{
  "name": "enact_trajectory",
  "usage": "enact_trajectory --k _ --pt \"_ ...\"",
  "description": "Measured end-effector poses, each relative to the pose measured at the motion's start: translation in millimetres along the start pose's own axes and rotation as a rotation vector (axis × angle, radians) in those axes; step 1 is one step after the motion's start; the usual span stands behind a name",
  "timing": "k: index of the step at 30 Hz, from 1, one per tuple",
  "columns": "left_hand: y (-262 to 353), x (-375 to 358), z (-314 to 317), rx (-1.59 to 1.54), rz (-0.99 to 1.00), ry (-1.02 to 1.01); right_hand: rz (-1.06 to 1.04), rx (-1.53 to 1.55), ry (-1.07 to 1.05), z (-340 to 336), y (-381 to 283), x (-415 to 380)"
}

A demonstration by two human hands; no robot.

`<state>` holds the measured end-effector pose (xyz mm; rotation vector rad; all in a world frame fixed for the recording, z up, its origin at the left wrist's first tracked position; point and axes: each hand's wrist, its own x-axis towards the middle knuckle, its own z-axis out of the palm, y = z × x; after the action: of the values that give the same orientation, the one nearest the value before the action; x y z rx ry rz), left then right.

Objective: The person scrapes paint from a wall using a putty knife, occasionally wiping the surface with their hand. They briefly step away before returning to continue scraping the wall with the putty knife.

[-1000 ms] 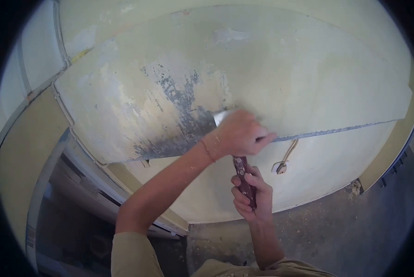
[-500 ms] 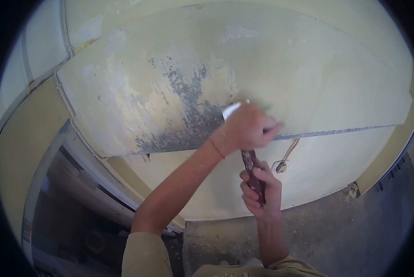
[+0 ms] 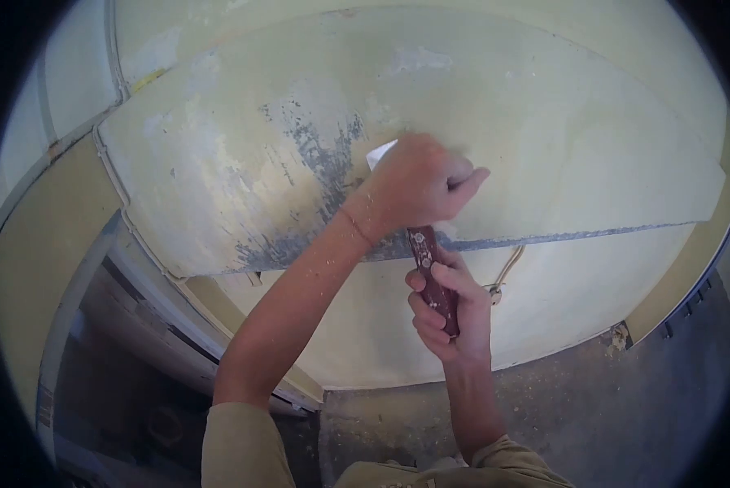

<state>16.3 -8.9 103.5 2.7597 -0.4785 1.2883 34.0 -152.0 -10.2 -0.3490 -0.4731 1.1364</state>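
A scraper point(image 3: 435, 285) with a worn, dark red handle and a bright metal blade lies against the painted panel point(image 3: 544, 146). My left hand point(image 3: 418, 180) is closed over its upper part, just behind the blade, and hides where blade and handle join. Lower down, my right hand point(image 3: 456, 305) wraps its fingers round the end of the handle. To the left of the blade, the panel's pale yellow paint is scraped away in a dark grey patch point(image 3: 323, 159). Specks of paint dot my left forearm.
A cable point(image 3: 507, 264) with a plug-like end hangs beneath the panel's lower edge. A doorway frame point(image 3: 84, 325) stands at the left, with piping point(image 3: 113, 175) above it. Flakes lie scattered over the grey floor point(image 3: 560, 415).
Both hands and the scraper have moved up and slightly left across the panel. The blade now sits higher, beside the upper part of the grey patch.
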Motion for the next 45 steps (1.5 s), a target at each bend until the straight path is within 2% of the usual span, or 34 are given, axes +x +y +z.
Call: enact_trajectory --k 2,4,6,8,10,12,13,17,20,24,26,29,33,35,37,41,45 --pt "3 -7 3 -0.004 -0.029 0.008 0.009 0.002 -0.036 -4 5 -5" --pt "21 -16 11 0.050 0.084 -0.006 0.084 0.134 0.024 -2 13 -16" --pt "7 -13 4 0.075 0.040 -0.069 0.070 0.114 0.001 -5 9 -8" --pt "-3 -5 -7 0.062 -0.126 0.000 0.062 0.043 -0.076 2 -6 1" --pt "4 -18 5 0.012 -0.099 0.035 0.055 0.052 -0.036 -11 6 -10" --pt "5 -28 21 0.049 0.075 0.007 0.031 0.069 -0.016 -15 16 -9" --pt "0 -28 21 0.098 0.092 -0.017 0.039 0.102 -0.039 -16 18 -8" --pt "-4 3 -20 0.117 -0.015 0.008 0.025 0.095 -0.077 16 8 9" --pt "-6 -29 16 0.027 0.071 -0.033 0.106 0.149 -0.028 -14 23 -11" --pt "-6 -19 -7 0.005 0.082 -0.075 0.110 0.179 -0.017 -2 21 -4" --pt "-3 -12 -18 0.051 -0.070 -0.021 0.115 0.126 -0.079 9 12 2" --pt "3 -40 8 0.011 -0.034 -0.071 0.147 0.154 -0.010 -19 33 -11" --pt "-4 -33 -5 -0.075 -0.104 -0.040 0.166 0.123 -0.010 -6 19 -5" --pt "-4 -36 1 0.061 -0.059 0.039 0.154 0.068 -0.016 -13 18 -2" --pt "-3 -57 20 0.048 -0.054 0.004 0.159 0.077 -0.002 -29 33 -11" --pt "-6 -44 -9 0.092 -0.055 0.045 0.155 0.034 -0.048 -10 31 5" --pt "-4 -54 0 0.047 -0.035 0.057 0.138 0.090 -0.012 -8 40 -7"
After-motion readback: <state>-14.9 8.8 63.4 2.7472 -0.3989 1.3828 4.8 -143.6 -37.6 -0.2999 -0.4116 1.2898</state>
